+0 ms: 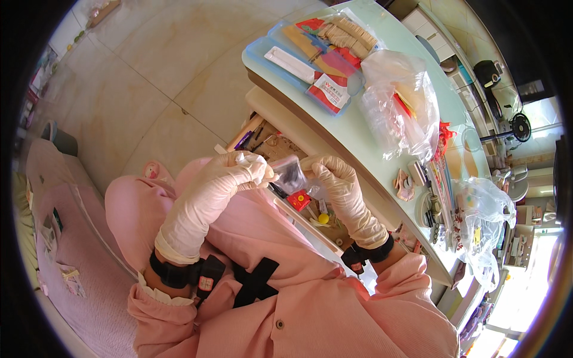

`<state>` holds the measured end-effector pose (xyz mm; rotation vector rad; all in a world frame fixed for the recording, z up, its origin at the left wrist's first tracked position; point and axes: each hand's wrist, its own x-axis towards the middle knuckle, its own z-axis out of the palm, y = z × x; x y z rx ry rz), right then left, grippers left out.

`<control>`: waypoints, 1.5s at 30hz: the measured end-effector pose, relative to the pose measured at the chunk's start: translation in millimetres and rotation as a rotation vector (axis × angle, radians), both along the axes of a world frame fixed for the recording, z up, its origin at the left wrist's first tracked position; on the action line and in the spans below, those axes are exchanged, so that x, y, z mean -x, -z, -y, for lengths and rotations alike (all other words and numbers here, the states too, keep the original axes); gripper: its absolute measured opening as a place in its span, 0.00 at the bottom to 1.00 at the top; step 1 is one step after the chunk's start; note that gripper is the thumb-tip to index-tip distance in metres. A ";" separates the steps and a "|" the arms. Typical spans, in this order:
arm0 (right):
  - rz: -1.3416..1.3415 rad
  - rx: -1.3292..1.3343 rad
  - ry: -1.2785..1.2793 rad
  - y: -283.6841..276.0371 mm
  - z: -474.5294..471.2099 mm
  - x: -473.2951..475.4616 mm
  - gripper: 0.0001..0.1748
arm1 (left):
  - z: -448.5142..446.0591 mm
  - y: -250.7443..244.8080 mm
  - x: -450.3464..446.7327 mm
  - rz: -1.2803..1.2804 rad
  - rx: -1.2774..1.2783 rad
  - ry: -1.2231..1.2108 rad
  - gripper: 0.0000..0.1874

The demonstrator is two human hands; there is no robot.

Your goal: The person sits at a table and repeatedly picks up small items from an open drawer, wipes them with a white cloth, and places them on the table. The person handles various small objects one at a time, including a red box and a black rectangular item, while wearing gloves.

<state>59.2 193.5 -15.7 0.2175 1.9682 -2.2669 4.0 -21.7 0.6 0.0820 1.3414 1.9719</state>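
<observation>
My left hand (244, 172), in a pale latex glove, pinches a small clear plastic bag (290, 175) with dark contents and also has a crumpled white piece at its fingers. Close to the bag's other side is my right hand (331, 174), gloved alike, with its fingers curled; it seems to touch the bag, though its grip is unclear. Below both hands an open drawer (329, 237) holds a red packet (298, 200), a yellow ball (323, 218) and small loose items.
On the glass-topped table (353, 138) lie a blue plastic case (286, 67), wooden sticks (347, 38) in a clear wrapper, and a large plastic bag (403, 107). Farther right are a tape roll (423, 210), another clear bag (481, 215) and a small black fan (520, 127). A pink-covered seat (80, 250) stands left.
</observation>
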 end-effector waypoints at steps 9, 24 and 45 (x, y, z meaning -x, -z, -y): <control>0.126 -0.372 -0.410 -11.6 0.5 4.4 0.22 | -0.6 -1.7 -5.5 0.107 0.020 -0.074 0.08; 0.042 -0.063 -0.176 -16.0 3.2 -3.7 0.08 | -1.5 -4.0 -5.6 0.097 -0.101 0.041 0.07; 0.015 -0.572 0.846 -92.4 -175.5 -117.2 0.06 | -4.0 1.1 -6.2 -0.050 -0.014 -0.042 0.10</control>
